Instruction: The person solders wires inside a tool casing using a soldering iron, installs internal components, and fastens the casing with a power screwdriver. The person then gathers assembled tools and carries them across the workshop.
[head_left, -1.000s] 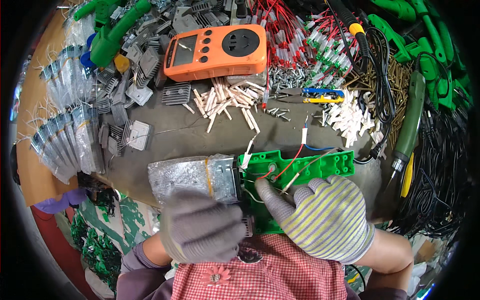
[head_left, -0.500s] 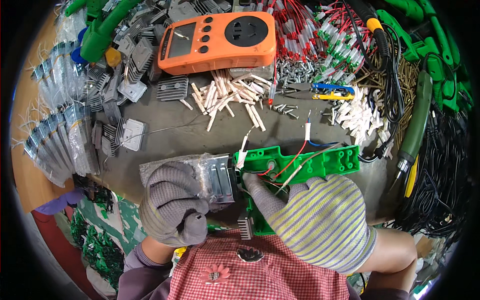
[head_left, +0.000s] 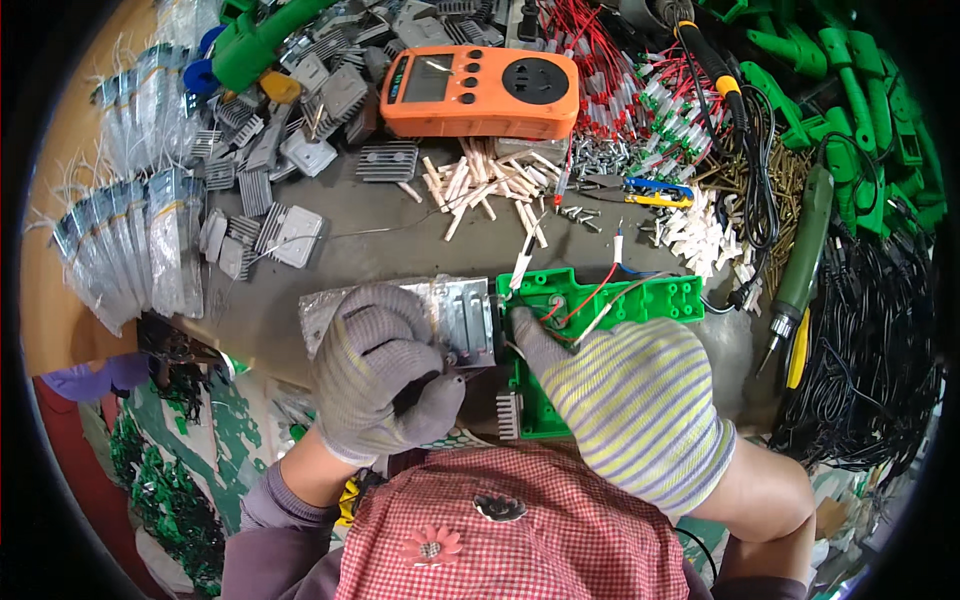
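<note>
My left hand (head_left: 385,365), in a grey knit glove, has its fingers curled over a silvery metal plate (head_left: 466,325) partly covered in clear plastic wrap. The plate's right end meets an open green plastic housing half (head_left: 655,298). My right hand (head_left: 640,410), in a yellow-and-grey striped glove, grips that housing, its thumb reaching into the inner corner beside the plate's end. Red and blue wires (head_left: 600,290) and white sleeves (head_left: 520,270) rise from the housing. A grey finned metal piece (head_left: 509,415) sits at its lower left edge. My right fingertips are mostly hidden.
Behind the housing lie white sticks (head_left: 470,190), an orange meter (head_left: 480,92), and grey heat sinks (head_left: 290,235). Wrapped plates (head_left: 130,245) stand at left. At right are pliers (head_left: 650,190), white sleeves (head_left: 700,235), a green electric screwdriver (head_left: 805,260), and black cables (head_left: 850,350).
The whole view has shifted, so the bench items appear moved. Both hands keep hold of the plate and housing; the left hand's thumb and forefinger lie a little nearer the housing.
</note>
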